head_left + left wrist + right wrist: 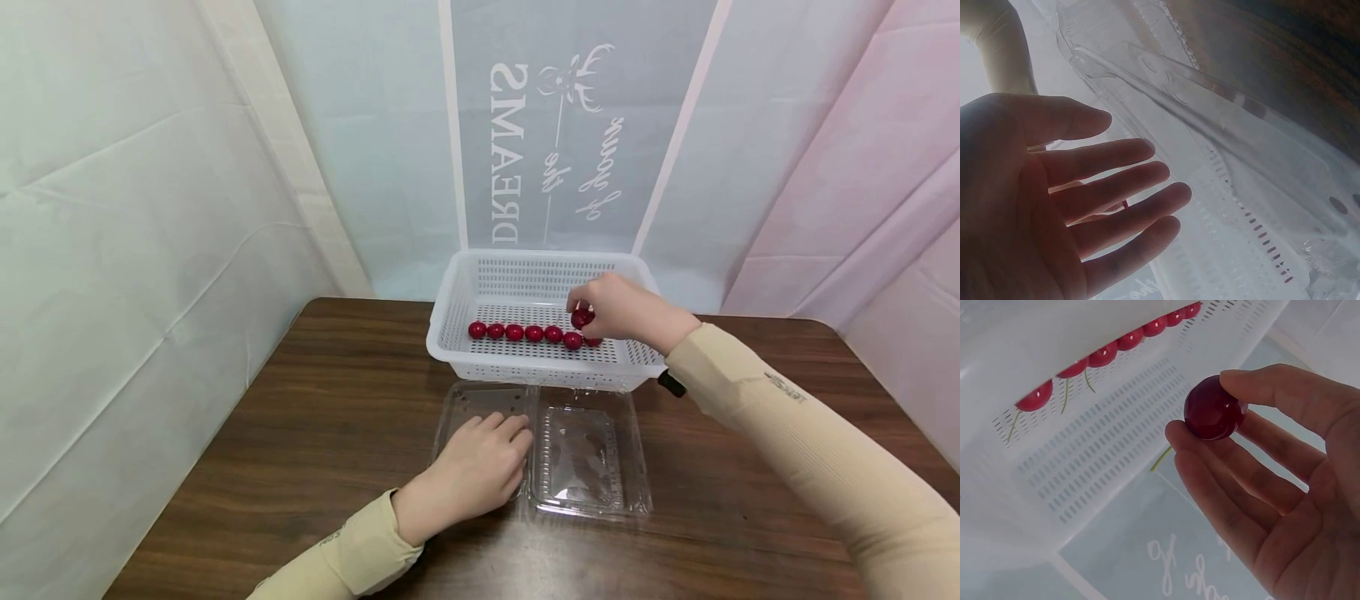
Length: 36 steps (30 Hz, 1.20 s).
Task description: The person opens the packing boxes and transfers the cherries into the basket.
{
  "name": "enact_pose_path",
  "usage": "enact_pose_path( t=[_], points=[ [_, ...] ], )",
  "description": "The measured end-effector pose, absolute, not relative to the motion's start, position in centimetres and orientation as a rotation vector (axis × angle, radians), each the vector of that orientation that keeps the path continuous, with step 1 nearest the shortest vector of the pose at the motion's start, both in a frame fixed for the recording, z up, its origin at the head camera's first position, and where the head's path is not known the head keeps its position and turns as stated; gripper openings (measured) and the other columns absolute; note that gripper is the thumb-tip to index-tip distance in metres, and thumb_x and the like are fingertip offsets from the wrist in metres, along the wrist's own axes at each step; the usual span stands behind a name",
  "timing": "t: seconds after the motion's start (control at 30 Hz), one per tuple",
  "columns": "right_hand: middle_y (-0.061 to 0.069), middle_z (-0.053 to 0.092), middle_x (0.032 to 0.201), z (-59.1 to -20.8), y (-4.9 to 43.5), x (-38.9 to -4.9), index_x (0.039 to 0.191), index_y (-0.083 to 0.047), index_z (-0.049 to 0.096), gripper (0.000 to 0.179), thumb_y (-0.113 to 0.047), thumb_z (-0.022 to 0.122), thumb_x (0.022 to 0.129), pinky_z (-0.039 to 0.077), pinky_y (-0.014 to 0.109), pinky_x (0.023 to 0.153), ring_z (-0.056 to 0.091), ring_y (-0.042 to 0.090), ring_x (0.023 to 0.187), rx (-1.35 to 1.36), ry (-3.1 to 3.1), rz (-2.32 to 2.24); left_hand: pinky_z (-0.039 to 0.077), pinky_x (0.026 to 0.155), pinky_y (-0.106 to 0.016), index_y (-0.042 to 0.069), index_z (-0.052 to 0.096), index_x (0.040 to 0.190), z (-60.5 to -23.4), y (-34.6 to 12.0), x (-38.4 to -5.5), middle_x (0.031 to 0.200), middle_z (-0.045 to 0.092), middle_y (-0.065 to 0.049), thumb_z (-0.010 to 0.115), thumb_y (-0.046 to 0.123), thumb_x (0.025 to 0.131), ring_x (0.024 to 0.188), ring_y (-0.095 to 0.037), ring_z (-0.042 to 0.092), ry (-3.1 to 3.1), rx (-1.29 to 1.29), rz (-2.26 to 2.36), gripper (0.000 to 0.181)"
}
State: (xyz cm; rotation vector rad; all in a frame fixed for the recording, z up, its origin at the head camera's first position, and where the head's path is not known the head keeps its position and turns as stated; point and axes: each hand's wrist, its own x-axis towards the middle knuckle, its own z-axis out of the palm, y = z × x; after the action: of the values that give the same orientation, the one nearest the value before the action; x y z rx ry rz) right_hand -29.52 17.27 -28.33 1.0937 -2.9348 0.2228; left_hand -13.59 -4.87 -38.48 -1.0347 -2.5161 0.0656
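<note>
Between thumb and fingertips my right hand (621,308) pinches a dark red cherry (1212,409) with a thin green stem (1160,459). It is above the right part of a white slotted plastic basket (441,340). Inside the basket several more cherries (514,332) lie side by side in a row, a few stems showing in the right wrist view. My left hand (480,462), its fingers fairly straight in the left wrist view, lies over the left half of an opened clear plastic clamshell box (581,458). It grips nothing, and it hides part of that half.
The clamshell lies directly in front of the basket on a dark wood table (330,433). Behind the basket hangs a pale curtain (397,150) with printed lettering, and more cloth borders both sides. A small black object (671,383) shows under my right wrist.
</note>
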Motion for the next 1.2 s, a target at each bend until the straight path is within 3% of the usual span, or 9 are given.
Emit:
enact_pose_path(
  t=[0.83,1.2],
  points=[
    [0.005,0.065,0.080,-28.6,16.1,-33.0,0.087,-0.006,0.068,0.025,0.003,0.066,0.064,0.048,0.032,0.064,0.058,0.020,0.075,0.947,-3.187,0.078,0.047,0.061,-0.028,0.014,0.066,0.100,-38.4,-5.0,-13.7,0.113,0.066,-0.001,0.060,0.024,0.082,0.090,-0.017,0.061,-2.519,-1.021,0.087,0.022],
    [0.009,0.064,0.088,-29.4,16.1,-34.3,0.088,-0.006,0.065,0.029,0.004,0.073,0.062,0.047,0.030,0.062,0.056,0.023,0.077,0.853,-3.292,0.057,0.047,0.062,-0.029,0.014,0.066,0.100,-38.3,-5.1,-13.7,0.113,0.066,-0.002,0.061,0.025,0.081,0.091,-0.017,0.062,-2.508,-1.021,0.087,0.023]
  ],
)
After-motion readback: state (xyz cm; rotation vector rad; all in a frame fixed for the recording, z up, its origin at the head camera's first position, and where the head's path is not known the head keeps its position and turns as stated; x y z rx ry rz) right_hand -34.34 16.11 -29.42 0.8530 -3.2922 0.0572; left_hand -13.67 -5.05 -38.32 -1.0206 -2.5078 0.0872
